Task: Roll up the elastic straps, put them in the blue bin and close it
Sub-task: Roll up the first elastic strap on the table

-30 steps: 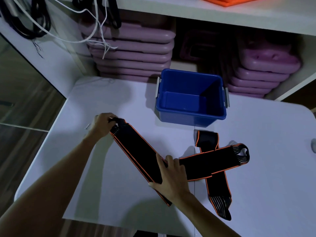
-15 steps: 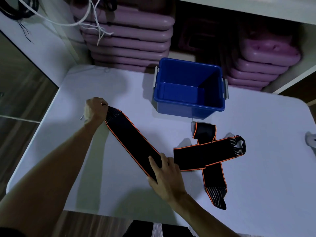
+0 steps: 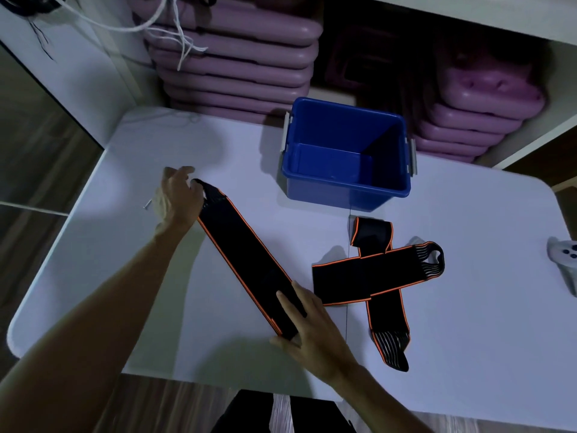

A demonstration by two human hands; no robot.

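A black elastic strap with orange edging lies stretched flat and diagonal across the white bench, its far end pinched in the curled fingers of the left hand and its near end pressed down under the straight fingers of the right hand. Just to the right, two more straps of the same make lie crossed one over the other, unrolled, one with a looped end pointing right and the other with a striped end pointing toward the near edge. Beyond them, at the far side of the bench, the blue bin stands open with nothing visible inside, grey latches at both sides; no lid can be seen. The work appears to be at its first step: the strap is laid out straight and no strap is yet rolled. The next move likely calls for turning one end over on itself and winding it tightly along the length while the other hand keeps the band taut and aligned, since slack elastic would coil loose or skew. Stacks of purple plastic cases fill the shelf behind, white cord hangs at far left, and a grey controller sits at the bench's right edge.
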